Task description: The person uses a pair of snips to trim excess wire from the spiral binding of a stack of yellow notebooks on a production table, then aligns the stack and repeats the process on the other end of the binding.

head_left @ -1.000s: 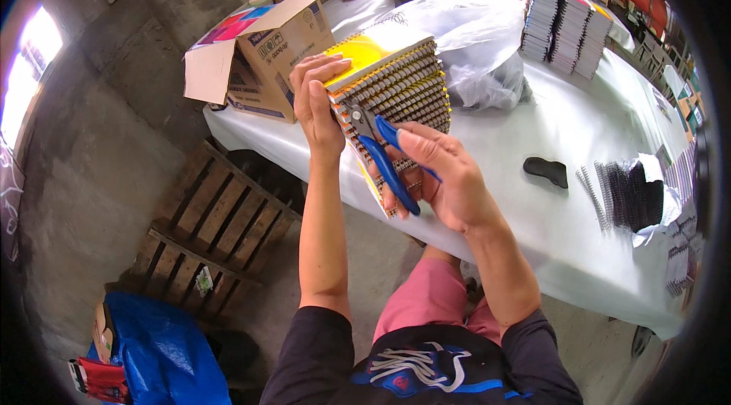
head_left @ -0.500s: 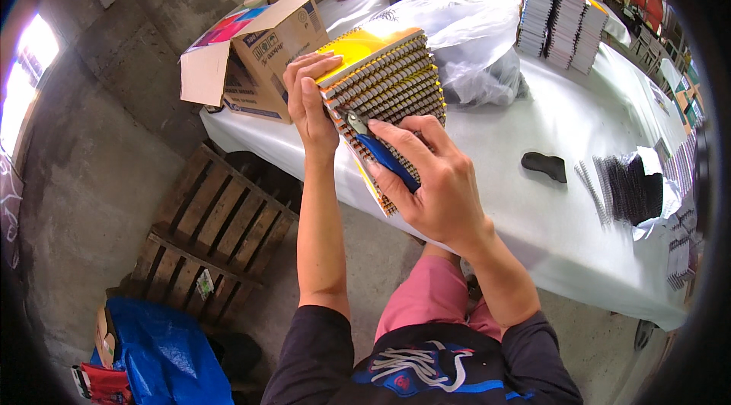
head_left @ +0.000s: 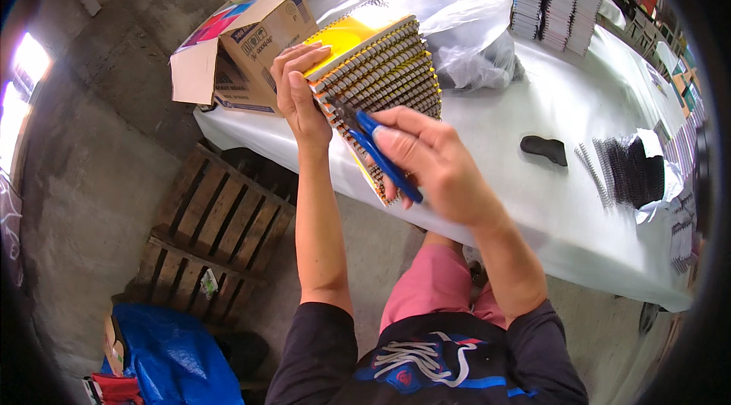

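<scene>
A thick stack of spiral-bound notebooks (head_left: 392,74) with yellow covers is tilted so its coil edges face me. My left hand (head_left: 303,97) grips the stack's left end, fingers over the top cover and thumb against the near side. In my right hand (head_left: 434,157) is a pair of blue-handled cutting pliers (head_left: 383,157). Their jaws touch or nearly touch the coil ends beside my left thumb; the exact contact is too small to make out. The handles are spread apart in my grasp.
An open cardboard box (head_left: 259,51) stands behind my left hand. Clear plastic bagging (head_left: 464,24) and tall notebook stacks (head_left: 556,9) lie farther back, near another person. Right on the white-covered table (head_left: 487,169) are a black object (head_left: 544,149) and black coils (head_left: 628,173). A wooden pallet (head_left: 213,222) leans left.
The pliers' handles have spread apart, and my right-hand fingers have shifted around them. My left hand still grips the stack. The whole view has shifted slightly.
</scene>
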{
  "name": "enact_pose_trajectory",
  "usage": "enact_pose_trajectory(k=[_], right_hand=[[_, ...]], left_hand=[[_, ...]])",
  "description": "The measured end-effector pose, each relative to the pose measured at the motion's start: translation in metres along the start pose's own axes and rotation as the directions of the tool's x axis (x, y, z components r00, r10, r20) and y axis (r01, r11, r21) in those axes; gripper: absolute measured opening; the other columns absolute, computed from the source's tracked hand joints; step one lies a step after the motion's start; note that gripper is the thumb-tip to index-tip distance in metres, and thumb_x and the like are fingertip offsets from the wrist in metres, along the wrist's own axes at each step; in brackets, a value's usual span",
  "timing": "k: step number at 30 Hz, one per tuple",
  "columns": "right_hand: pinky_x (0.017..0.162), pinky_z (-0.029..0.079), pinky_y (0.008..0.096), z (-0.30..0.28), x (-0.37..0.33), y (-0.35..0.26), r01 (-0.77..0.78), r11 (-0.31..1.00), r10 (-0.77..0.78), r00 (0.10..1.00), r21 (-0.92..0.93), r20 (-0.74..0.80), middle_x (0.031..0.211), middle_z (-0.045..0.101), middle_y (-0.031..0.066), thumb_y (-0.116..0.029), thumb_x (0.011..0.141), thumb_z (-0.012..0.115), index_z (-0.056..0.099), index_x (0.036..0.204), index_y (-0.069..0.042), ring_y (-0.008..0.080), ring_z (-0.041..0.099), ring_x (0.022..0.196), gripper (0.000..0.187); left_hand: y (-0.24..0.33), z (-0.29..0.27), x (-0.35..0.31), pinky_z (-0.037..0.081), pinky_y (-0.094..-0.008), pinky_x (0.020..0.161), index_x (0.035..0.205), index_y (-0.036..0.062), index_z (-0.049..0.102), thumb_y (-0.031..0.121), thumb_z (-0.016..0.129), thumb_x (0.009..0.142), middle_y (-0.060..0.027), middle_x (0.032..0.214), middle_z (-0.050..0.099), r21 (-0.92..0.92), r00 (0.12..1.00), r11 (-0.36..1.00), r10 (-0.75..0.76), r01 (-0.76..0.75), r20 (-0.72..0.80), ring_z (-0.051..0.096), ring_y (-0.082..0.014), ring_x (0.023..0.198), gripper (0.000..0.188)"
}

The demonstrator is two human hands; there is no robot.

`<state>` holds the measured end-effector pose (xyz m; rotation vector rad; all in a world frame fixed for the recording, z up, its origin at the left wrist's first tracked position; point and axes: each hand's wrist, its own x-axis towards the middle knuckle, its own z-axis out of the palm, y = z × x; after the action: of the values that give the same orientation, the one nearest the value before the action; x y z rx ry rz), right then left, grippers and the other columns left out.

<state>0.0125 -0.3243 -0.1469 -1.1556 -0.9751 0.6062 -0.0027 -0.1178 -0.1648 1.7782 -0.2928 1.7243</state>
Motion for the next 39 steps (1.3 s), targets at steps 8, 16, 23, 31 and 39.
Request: enact_pose_trajectory(k=[8, 16, 23, 31, 39], right_hand=[[0.080, 0.042, 0.0421, 0.000, -0.011, 0.017, 0.295, 0.532, -0.534, 0.844, -0.794, -0.045, 0.104, 0.053, 0.0138, -0.027, 0.082, 0.064, 0.056, 0.119, -0.011, 0.0294, 0.056, 0.095, 0.041], [0.082, 0.039, 0.0396, 0.004, -0.011, 0.025, 0.290, 0.349, -0.618, 0.786, -0.891, 0.014, 0.107, 0.051, 0.0114, -0.029, 0.080, 0.065, 0.057, 0.118, -0.013, 0.0270, 0.054, 0.095, 0.042], [0.057, 0.049, 0.0311, -0.006, -0.003, 0.019, 0.009, 1.000, -0.009, 1.000, 0.012, 0.003, 0.083, 0.058, 0.0115, -0.026, 0.087, 0.060, 0.058, 0.114, -0.008, 0.0203, 0.062, 0.069, 0.033], [0.079, 0.043, 0.0409, 0.002, -0.013, 0.035, 0.348, 0.552, -0.607, 0.791, -0.757, -0.079, 0.098, 0.056, 0.0120, -0.027, 0.083, 0.063, 0.056, 0.116, -0.009, 0.0279, 0.057, 0.090, 0.038], [0.078, 0.044, 0.0399, 0.008, -0.012, 0.037, 0.300, 0.406, -0.606, 0.796, -0.863, -0.008, 0.103, 0.053, 0.0121, -0.025, 0.081, 0.065, 0.058, 0.115, -0.011, 0.0286, 0.056, 0.090, 0.037]], left_hand=[[0.001, -0.003, 0.001, 0.035, -0.0374, 0.098, 0.098, -0.0019, 0.064, 0.037, 0.028, 0.100, -0.0122, 0.103, 0.058, 0.027, 0.999, 0.999, -0.025, 0.024, 0.047, 0.049, -0.0239, 0.108, 0.053], [0.001, -0.004, 0.000, 0.035, -0.0366, 0.099, 0.101, -0.0031, 0.063, 0.038, 0.027, 0.100, -0.0111, 0.105, 0.056, 0.058, 0.997, 0.998, -0.034, 0.030, 0.069, 0.049, -0.0222, 0.109, 0.055], [-0.001, -0.004, 0.000, 0.036, -0.0361, 0.098, 0.101, -0.0026, 0.062, 0.038, 0.026, 0.100, -0.0108, 0.105, 0.055, 0.048, 0.997, 0.998, -0.034, 0.031, 0.064, 0.049, -0.0220, 0.108, 0.054], [-0.001, -0.002, 0.001, 0.036, -0.0359, 0.098, 0.099, -0.0013, 0.062, 0.037, 0.027, 0.100, -0.0115, 0.104, 0.057, 0.028, 0.998, 0.999, -0.039, 0.037, 0.053, 0.050, -0.0216, 0.107, 0.052], [-0.003, 0.000, 0.002, 0.034, -0.0378, 0.098, 0.095, -0.0001, 0.064, 0.034, 0.028, 0.100, -0.0121, 0.101, 0.062, 0.010, 0.999, 0.999, -0.030, 0.030, 0.023, 0.049, -0.0247, 0.107, 0.050]])
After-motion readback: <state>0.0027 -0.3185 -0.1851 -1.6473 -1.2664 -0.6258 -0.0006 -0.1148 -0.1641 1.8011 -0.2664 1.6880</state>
